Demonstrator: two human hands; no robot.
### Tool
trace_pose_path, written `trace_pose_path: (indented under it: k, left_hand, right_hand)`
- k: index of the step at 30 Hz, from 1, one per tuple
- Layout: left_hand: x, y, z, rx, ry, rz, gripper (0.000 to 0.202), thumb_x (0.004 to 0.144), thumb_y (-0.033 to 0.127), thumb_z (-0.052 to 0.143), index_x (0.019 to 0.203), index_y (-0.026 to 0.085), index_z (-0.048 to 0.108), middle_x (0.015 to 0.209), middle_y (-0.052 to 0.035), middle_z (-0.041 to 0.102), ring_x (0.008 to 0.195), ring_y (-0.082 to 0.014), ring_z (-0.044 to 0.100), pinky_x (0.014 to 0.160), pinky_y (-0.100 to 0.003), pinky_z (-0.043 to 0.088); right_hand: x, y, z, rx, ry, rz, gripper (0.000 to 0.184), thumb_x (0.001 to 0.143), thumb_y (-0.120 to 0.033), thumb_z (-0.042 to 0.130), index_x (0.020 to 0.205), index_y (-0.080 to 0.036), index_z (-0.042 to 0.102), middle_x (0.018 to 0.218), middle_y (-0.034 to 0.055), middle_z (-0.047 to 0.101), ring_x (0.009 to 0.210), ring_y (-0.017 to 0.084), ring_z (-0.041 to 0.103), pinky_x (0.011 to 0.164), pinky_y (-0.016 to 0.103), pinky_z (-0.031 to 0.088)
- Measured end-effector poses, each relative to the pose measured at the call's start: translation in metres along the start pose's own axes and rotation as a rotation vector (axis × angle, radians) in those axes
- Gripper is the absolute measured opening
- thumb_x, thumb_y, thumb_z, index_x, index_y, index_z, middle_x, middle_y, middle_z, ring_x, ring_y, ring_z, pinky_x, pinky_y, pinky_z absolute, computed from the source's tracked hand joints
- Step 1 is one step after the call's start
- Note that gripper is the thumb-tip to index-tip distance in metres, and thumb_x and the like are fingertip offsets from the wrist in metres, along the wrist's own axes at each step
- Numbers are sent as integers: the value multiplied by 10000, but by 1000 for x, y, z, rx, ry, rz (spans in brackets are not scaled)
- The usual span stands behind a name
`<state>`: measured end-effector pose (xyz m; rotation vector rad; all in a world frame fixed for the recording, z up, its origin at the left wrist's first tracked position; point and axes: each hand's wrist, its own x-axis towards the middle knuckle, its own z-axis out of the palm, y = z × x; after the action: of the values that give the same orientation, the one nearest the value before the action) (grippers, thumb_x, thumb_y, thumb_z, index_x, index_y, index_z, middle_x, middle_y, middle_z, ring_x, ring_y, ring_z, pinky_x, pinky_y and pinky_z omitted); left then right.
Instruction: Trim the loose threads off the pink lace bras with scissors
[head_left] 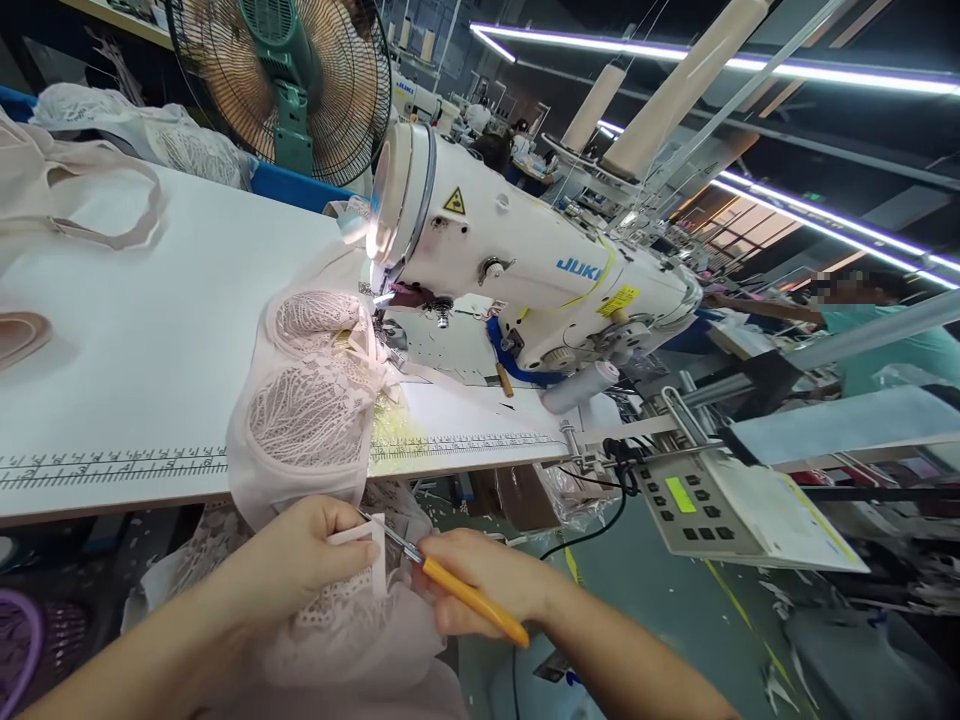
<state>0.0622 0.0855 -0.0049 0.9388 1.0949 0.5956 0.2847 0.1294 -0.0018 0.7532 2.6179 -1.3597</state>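
My left hand (300, 560) is closed, pinching a narrow white strap (369, 545) at the table's near edge. My right hand (484, 580) is closed around orange-handled thread snips (457, 590), whose metal tip touches the strap. A pale pink lace bra (315, 400) hangs over the table edge, its far end under the needle of the white JUKI sewing machine (525, 260). More pink lace fabric (352, 640) lies in my lap below both hands.
The white table (150, 330) has a printed ruler along its front. More pink garments (75, 190) lie at the far left, beside a green fan (292, 80). A control panel (697, 500) sits at the right. Thread cones (675, 90) stand behind the machine. Another person (885, 330) works at the far right.
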Motion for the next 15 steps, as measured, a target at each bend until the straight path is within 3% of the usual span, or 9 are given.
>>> trace_pose_path:
  k: [6, 15]
  left_hand:
    - [-2, 3, -5, -23, -39, -41, 287, 641, 369, 639, 519, 182, 459, 502, 83, 264, 510, -90, 179, 507, -260, 121]
    - [-3, 0, -8, -96, -79, -47, 279, 642, 369, 652, 542, 170, 485, 525, 77, 290, 535, -95, 200, 527, -259, 134]
  right_hand:
    - [-1, -6, 1, -50, -2, 105, 446, 748, -636, 461, 714, -194, 413, 640, -20, 416, 553, 109, 376, 510, 214, 277]
    - [-3, -8, 7, -75, 45, 118, 538, 749, -730, 315, 670, -199, 351, 577, -31, 368, 502, 95, 300, 466, 219, 233]
